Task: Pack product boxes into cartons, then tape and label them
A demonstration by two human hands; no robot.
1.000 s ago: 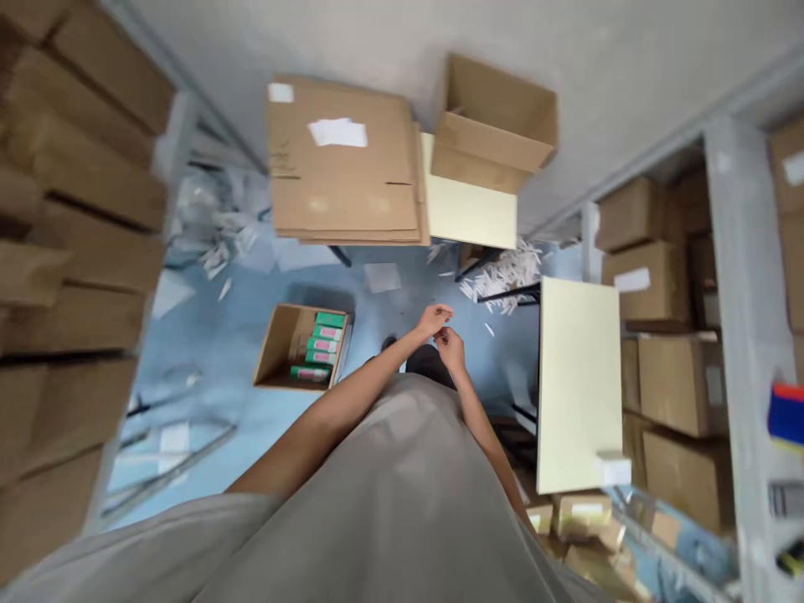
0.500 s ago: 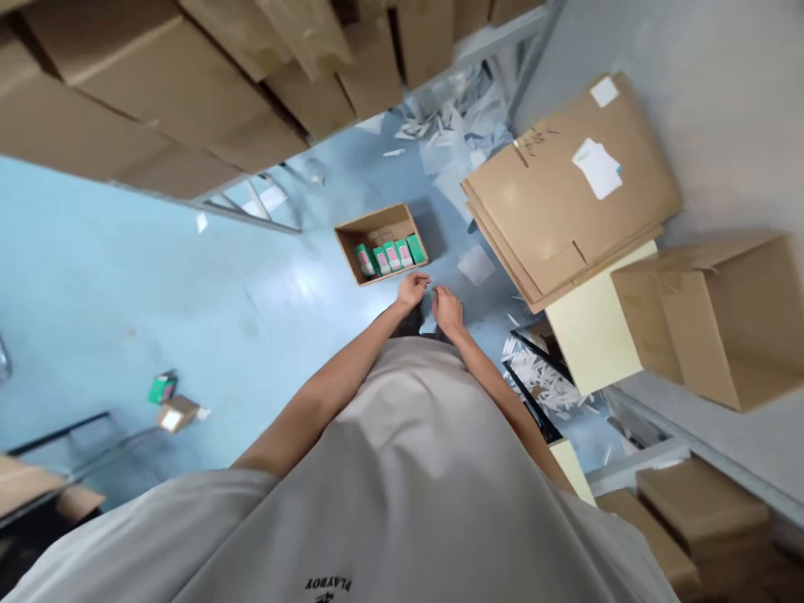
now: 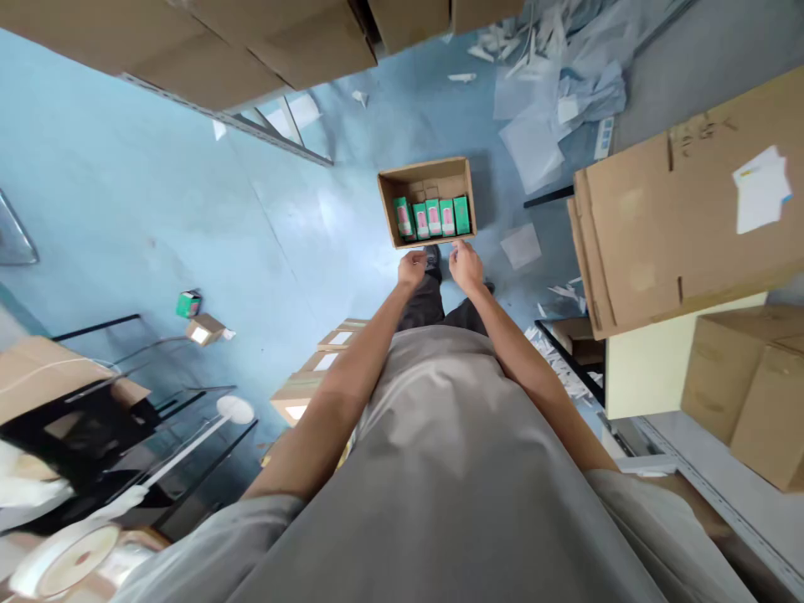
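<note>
An open cardboard box [image 3: 424, 174] stands in front of my feet, with several green-and-pink small cartons [image 3: 433, 218] lined up along its near side. My left hand [image 3: 412, 268] hovers just short of the box's near left corner, fingers loosely bent, with nothing visible in it. Close to the near right corner is my right hand [image 3: 466, 266], its fingers half curled and thumb apart. Its fingertips overlap the box's near edge in the view; whether they touch it I cannot tell.
Large cartons [image 3: 251, 33] sit on a rack at the top. Flattened cardboard [image 3: 666, 218] lies on the right, beside another carton [image 3: 734, 377]. Plastic sheets and paper scraps [image 3: 533, 134] litter the floor. A small green carton [image 3: 188, 303] and a brown box [image 3: 204, 329] lie left.
My hands have moved farther apart, the right one reaching up to the box's near edge. My view has shifted and turned, so the box appears higher and farther right.
</note>
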